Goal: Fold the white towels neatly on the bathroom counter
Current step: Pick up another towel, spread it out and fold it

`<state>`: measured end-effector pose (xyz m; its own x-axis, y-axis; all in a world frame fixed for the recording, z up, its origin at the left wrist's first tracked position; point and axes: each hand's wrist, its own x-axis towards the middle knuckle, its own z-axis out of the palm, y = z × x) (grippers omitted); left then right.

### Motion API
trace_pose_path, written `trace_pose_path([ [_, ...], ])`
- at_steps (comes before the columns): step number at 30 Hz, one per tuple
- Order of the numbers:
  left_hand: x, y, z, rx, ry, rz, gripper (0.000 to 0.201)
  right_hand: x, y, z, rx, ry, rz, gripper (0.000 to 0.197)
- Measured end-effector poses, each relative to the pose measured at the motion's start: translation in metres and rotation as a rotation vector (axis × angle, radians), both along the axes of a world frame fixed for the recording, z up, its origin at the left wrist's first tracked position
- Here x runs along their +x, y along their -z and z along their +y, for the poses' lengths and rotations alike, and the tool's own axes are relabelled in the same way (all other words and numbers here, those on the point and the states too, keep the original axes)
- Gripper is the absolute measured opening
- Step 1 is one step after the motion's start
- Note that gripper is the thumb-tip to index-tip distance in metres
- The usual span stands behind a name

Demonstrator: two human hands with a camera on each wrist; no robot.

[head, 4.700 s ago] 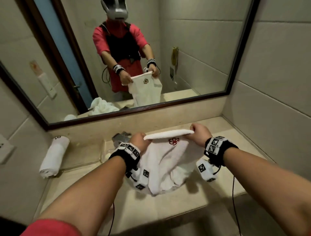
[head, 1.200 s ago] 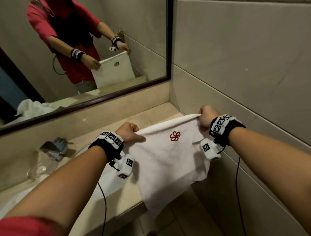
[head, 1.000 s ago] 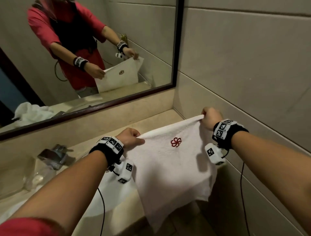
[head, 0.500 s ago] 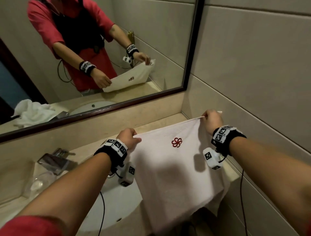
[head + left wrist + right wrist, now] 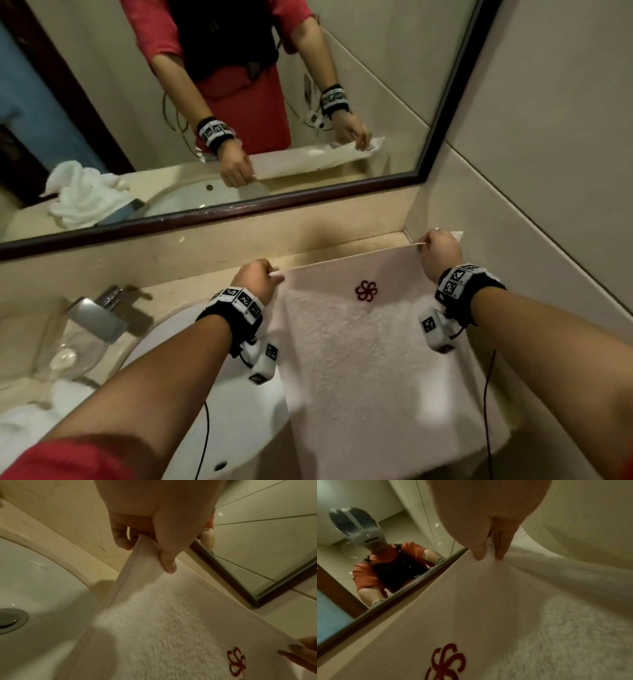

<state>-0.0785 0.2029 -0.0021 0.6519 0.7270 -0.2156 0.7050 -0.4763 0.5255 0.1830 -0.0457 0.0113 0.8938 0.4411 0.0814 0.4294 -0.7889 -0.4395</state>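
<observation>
**Towel spread, folding not begun**

While pinched at its two far corners, stretched taut: one white hand towel (image 5: pixel 370 359) with a red embroidered emblem (image 5: pixel 365 291). Left hand (image 5: pixel 257 279) closed on the left corner, cloth caught between thumb and curled fingers (image 5: pixel 120 539), plain in the left wrist view. Right hand (image 5: pixel 440 251) closed on the right corner close to the tiled side wall (image 5: pixel 548 137), fingertips (image 5: pixel 500 553) nipping a small bunch of fabric. Far edge held just above the beige counter (image 5: pixel 342 245), near the backsplash under the mirror (image 5: pixel 239 102); near end draped over the counter's front edge, left side just beside the white sink basin (image 5: pixel 212 394).

Judged from this: laid out flat, emblem up, no crease made yet. Left to do: lowering, then folding this towel. More work beyond: a crumpled white towel (image 5: pixel 85 195) seen only as a reflection in the mirror, and more white cloth (image 5: pixel 20 428) at the lower left, state unclear. Faucet (image 5: pixel 99 317) behind the basin, well apart from both hands.
</observation>
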Motion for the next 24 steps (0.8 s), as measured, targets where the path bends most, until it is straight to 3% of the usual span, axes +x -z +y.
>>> trace_pose_path([
  [7, 0.042, 0.041, 0.020, -0.029, -0.116, 0.115, 0.020, 0.062, 0.053, 0.043, -0.251, -0.136, -0.012, 0.022],
  [15, 0.078, 0.084, 0.038, -0.034, -0.232, 0.179, 0.018, 0.105, 0.106, 0.078, -0.242, -0.171, 0.245, 0.027],
  [21, 0.102, 0.107, 0.053, -0.094, -0.293, 0.134, 0.024, 0.124, 0.126, 0.092, -0.306, -0.183, 0.294, 0.032],
  [24, 0.108, 0.116, 0.059, -0.080, -0.306, 0.130, 0.026, 0.128, 0.129, 0.099, -0.352, -0.169, 0.237, 0.033],
])
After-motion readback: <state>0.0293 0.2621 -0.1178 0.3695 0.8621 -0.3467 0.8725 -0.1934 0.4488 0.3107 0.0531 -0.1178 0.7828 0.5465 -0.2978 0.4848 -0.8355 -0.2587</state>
